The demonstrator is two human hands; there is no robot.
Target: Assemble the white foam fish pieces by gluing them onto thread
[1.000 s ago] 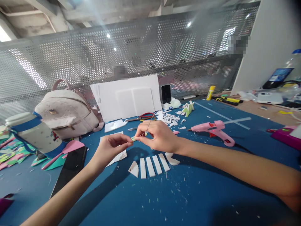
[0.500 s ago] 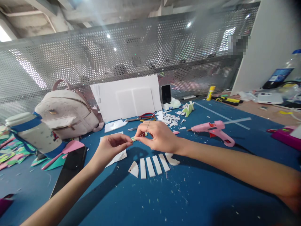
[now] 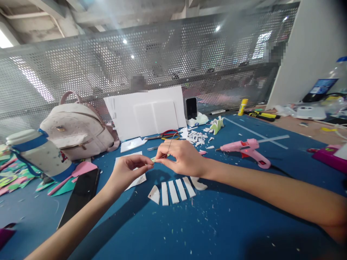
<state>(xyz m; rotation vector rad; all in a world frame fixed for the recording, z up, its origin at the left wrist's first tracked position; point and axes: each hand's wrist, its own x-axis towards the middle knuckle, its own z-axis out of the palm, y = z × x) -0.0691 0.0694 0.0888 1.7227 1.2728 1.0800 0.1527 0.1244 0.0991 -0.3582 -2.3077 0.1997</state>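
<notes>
Over the middle of the blue table, my left hand [image 3: 129, 169] pinches a small pale green piece [image 3: 153, 159], mostly hidden by fingertips. Touching it from the other side, my right hand [image 3: 185, 157] is closed on a thin wire [image 3: 170, 146] that curves up above the knuckles. Whether the wire goes through the piece I cannot tell. Below my hands lie several white foam strips [image 3: 173, 192] in a row. A wedge-shaped white piece [image 3: 154, 195] with a small hole sits at the row's left end, and a curved white piece [image 3: 199, 184] at its right.
A pink glue gun [image 3: 241, 147] lies to the right. Behind my hands are pliers [image 3: 164, 135], white scraps [image 3: 196, 137] and a propped white board [image 3: 124, 115]. On the left stand a tumbler [image 3: 40, 155], a backpack [image 3: 76, 130] and a dark phone [image 3: 81, 195].
Both hands stay nearly in place, fingertips slightly closer together. The wire's upper end has shifted a little to the left.
</notes>
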